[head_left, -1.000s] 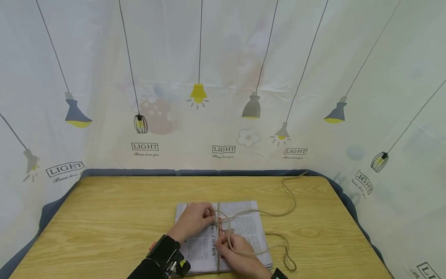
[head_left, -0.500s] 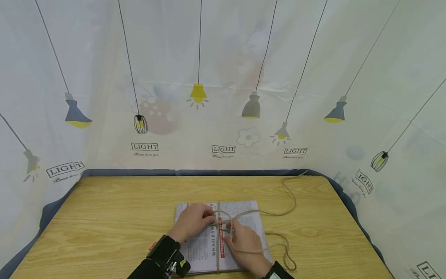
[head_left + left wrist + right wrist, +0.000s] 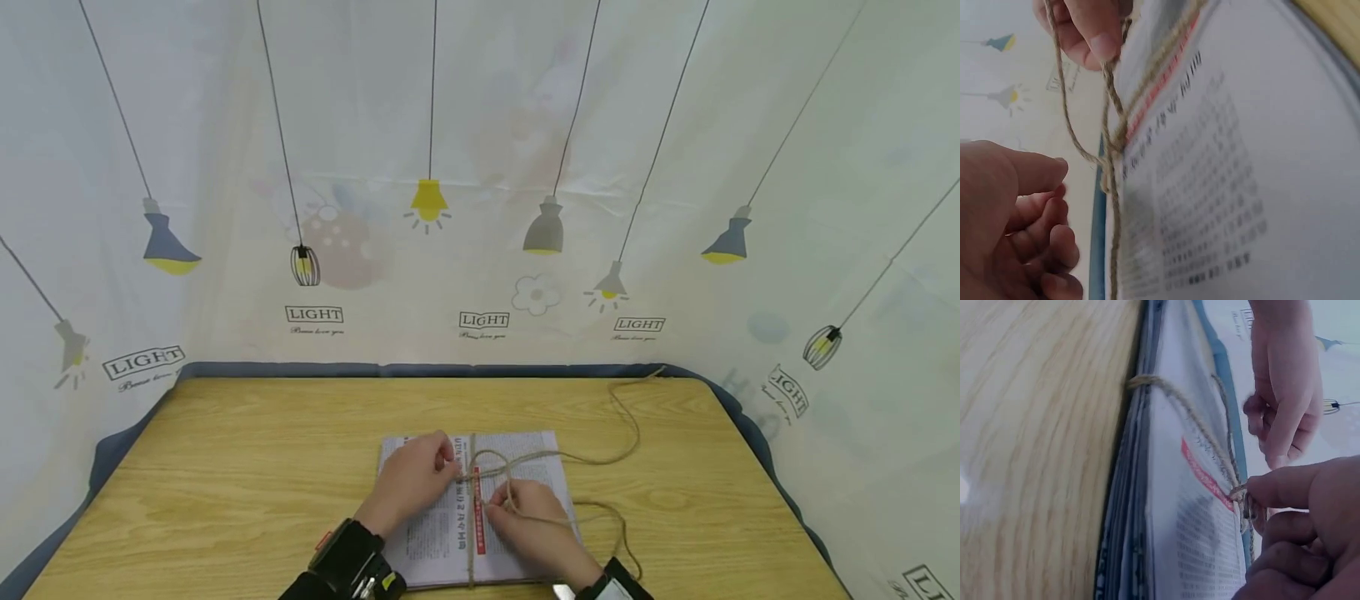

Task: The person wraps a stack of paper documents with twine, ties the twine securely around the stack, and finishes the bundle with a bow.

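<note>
A flat stack of newspaper (image 3: 435, 533) lies on the wooden table (image 3: 247, 467), bound lengthwise by brown twine (image 3: 600, 457). My left hand (image 3: 416, 483) rests on the paper just left of where the strands cross. In the left wrist view its fingers (image 3: 1054, 244) are loosely curled beside the twine (image 3: 1113, 206) with no strand between them. My right hand (image 3: 536, 525) pinches the twine (image 3: 1179, 400) between thumb and fingertips (image 3: 1285, 487) just right of the crossing. A small loop of twine stands above it.
Loose twine trails from the stack across the right side of the table to the far right corner (image 3: 637, 377) and loops near the front right (image 3: 626, 542). A curtain printed with lamps (image 3: 480, 208) closes in the table on three sides.
My right hand has moved from the near part of the stack up to the crossing, taking the twine with it and drawing a loop. The left hand has barely moved.
</note>
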Action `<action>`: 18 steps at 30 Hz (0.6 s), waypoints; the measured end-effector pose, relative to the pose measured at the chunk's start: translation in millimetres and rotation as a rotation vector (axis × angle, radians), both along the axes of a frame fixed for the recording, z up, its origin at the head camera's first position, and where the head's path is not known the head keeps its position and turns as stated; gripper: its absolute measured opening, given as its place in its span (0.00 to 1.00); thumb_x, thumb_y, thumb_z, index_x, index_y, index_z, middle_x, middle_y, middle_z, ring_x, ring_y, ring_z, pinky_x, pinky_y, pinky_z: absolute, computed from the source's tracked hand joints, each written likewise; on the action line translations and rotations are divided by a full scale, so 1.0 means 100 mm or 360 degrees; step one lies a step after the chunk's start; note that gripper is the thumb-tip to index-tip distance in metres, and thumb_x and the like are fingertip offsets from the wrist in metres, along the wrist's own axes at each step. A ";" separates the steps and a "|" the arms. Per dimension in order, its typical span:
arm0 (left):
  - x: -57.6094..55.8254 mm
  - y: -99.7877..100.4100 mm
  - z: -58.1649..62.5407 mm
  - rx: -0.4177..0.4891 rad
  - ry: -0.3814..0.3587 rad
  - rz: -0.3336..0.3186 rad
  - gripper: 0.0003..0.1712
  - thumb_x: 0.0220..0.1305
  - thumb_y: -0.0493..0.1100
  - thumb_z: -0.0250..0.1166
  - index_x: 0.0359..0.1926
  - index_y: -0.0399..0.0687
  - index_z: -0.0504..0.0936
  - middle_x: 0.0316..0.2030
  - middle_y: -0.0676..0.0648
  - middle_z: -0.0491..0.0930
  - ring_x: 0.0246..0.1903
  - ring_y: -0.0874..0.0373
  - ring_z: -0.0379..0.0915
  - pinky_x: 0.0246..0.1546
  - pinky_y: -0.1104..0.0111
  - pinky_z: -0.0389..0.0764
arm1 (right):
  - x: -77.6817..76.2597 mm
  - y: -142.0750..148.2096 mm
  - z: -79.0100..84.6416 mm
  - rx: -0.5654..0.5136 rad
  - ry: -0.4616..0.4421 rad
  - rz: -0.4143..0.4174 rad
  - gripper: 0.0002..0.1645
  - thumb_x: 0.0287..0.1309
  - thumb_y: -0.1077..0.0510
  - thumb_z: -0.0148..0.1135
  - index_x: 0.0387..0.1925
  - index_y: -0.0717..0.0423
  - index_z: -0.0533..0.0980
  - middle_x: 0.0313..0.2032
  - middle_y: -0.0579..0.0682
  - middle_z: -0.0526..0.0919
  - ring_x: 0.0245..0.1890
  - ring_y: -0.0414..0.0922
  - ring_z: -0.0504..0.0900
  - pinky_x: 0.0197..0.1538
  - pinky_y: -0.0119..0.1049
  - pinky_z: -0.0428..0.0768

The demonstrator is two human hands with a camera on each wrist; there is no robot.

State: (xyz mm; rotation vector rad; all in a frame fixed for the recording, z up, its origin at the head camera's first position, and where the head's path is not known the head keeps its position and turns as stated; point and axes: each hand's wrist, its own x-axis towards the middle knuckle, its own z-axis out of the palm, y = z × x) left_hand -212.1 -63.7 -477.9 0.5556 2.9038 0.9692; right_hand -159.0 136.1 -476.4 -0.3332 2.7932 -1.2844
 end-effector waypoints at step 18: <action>0.24 0.22 0.02 0.0255 -0.0454 -0.0088 0.21 0.65 0.50 0.59 0.14 0.56 0.80 0.09 0.58 0.72 0.11 0.64 0.56 0.14 0.70 0.52 | 0.06 0.02 0.04 -0.0161 -0.0173 0.0263 0.08 0.57 0.50 0.63 0.31 0.50 0.76 0.15 0.40 0.68 0.13 0.33 0.62 0.18 0.27 0.59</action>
